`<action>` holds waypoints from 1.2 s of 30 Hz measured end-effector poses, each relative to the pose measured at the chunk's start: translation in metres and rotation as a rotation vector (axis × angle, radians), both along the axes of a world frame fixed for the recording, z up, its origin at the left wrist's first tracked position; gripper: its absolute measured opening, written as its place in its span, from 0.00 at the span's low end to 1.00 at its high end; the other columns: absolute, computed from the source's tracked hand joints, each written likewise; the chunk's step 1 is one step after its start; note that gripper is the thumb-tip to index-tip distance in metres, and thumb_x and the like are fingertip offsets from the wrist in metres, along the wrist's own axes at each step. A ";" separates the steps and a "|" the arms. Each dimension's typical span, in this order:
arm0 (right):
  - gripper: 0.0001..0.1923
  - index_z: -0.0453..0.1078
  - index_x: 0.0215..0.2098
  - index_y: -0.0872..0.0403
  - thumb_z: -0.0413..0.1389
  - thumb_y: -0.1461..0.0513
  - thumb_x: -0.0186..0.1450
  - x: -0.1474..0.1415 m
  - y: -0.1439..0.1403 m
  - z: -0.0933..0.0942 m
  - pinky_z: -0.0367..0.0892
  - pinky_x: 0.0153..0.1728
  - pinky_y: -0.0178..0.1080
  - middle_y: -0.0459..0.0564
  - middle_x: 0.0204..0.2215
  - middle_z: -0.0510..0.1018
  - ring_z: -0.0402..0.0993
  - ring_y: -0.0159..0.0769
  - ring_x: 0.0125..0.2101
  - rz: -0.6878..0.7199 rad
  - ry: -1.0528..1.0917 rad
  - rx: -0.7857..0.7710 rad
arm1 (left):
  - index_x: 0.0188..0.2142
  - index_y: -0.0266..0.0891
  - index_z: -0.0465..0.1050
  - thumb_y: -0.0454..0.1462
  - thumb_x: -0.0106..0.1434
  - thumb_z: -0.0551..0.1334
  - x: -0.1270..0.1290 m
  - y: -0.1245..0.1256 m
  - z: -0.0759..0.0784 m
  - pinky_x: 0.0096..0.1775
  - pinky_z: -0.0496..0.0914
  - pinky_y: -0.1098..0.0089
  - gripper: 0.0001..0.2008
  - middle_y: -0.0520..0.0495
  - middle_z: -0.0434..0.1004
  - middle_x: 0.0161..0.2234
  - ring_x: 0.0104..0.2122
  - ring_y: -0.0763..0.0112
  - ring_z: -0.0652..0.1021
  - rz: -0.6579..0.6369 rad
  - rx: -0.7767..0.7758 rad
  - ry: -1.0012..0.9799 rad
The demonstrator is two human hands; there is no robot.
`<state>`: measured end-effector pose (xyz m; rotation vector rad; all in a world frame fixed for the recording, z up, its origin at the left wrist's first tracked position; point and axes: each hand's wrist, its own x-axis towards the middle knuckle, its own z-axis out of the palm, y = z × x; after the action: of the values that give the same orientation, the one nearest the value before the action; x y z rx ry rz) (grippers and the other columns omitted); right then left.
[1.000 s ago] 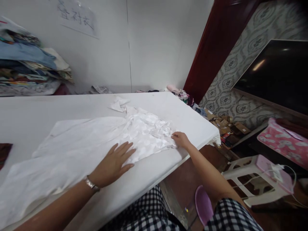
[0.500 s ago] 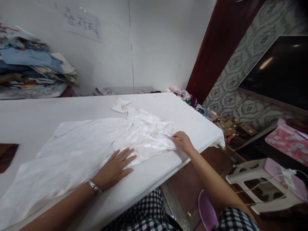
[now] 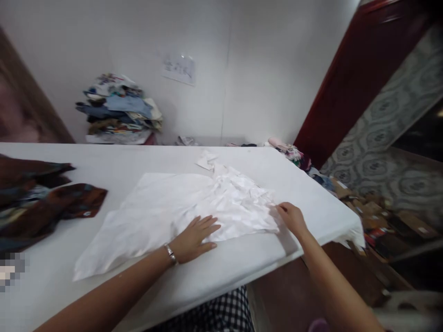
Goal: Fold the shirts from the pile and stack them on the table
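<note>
Dark patterned cloth (image 3: 44, 203) lies far left of the left hand (image 3: 194, 233), which presses flat, fingers spread, on the white garment (image 3: 180, 210) (smooth leftward, crumpled rightward); the right hand (image 3: 292, 219) pinches its crumpled edge.

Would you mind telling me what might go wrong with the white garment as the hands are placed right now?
The right hand grips the white garment at its crumpled end, close to the table edge; a pull could drag cloth over that edge. The left hand lies flat on only one spot, so creases might get pressed in. The dark patterned cloth lies near the garment's far end and could snag it.
</note>
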<state>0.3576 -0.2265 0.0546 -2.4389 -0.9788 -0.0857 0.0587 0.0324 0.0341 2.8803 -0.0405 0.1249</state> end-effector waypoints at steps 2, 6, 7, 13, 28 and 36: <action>0.17 0.75 0.31 0.53 0.47 0.53 0.64 0.003 -0.005 -0.004 0.66 0.36 0.40 0.52 0.31 0.80 0.75 0.42 0.33 -0.010 -0.053 -0.029 | 0.63 0.47 0.60 0.53 0.68 0.50 -0.008 0.004 0.007 0.63 0.54 0.48 0.28 0.44 0.57 0.66 0.66 0.58 0.57 0.062 0.004 -0.017; 0.21 0.75 0.44 0.56 0.47 0.52 0.66 -0.011 0.001 -0.010 0.68 0.48 0.48 0.59 0.44 0.80 0.75 0.48 0.46 0.110 -0.210 0.072 | 0.62 0.47 0.62 0.51 0.67 0.53 -0.036 0.025 0.005 0.63 0.52 0.45 0.26 0.43 0.58 0.66 0.65 0.54 0.58 0.206 0.069 -0.066; 0.22 0.74 0.48 0.55 0.47 0.51 0.67 -0.020 0.006 -0.012 0.66 0.53 0.48 0.59 0.49 0.77 0.72 0.48 0.51 0.179 -0.238 0.123 | 0.62 0.47 0.62 0.51 0.67 0.53 -0.043 0.030 0.002 0.63 0.52 0.44 0.26 0.42 0.58 0.65 0.65 0.53 0.59 0.250 0.082 -0.055; 0.28 0.63 0.63 0.48 0.47 0.48 0.69 -0.076 0.045 -0.034 0.52 0.63 0.57 0.53 0.66 0.59 0.52 0.49 0.66 0.530 -0.107 -0.191 | 0.63 0.47 0.60 0.53 0.67 0.51 -0.070 0.048 -0.006 0.63 0.53 0.45 0.28 0.43 0.58 0.65 0.65 0.56 0.60 0.349 -0.012 0.034; 0.29 0.54 0.67 0.44 0.44 0.48 0.70 -0.088 0.077 -0.046 0.46 0.64 0.60 0.49 0.69 0.50 0.42 0.48 0.68 0.536 -0.197 -0.293 | 0.60 0.36 0.63 0.44 0.67 0.49 -0.047 0.230 0.027 0.57 0.63 0.57 0.26 0.36 0.61 0.63 0.61 0.53 0.66 1.070 -0.060 0.053; 0.28 0.52 0.67 0.42 0.43 0.48 0.71 -0.079 0.072 -0.058 0.45 0.65 0.57 0.48 0.68 0.51 0.45 0.43 0.68 0.477 -0.127 -0.333 | 0.51 0.38 0.71 0.40 0.62 0.53 -0.008 0.259 0.018 0.52 0.65 0.53 0.20 0.35 0.72 0.54 0.55 0.49 0.70 1.070 0.016 0.071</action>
<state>0.2790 -0.1545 -0.0033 -2.4310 -1.7237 0.0967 0.0510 0.2913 0.0519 2.5726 1.4856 0.2059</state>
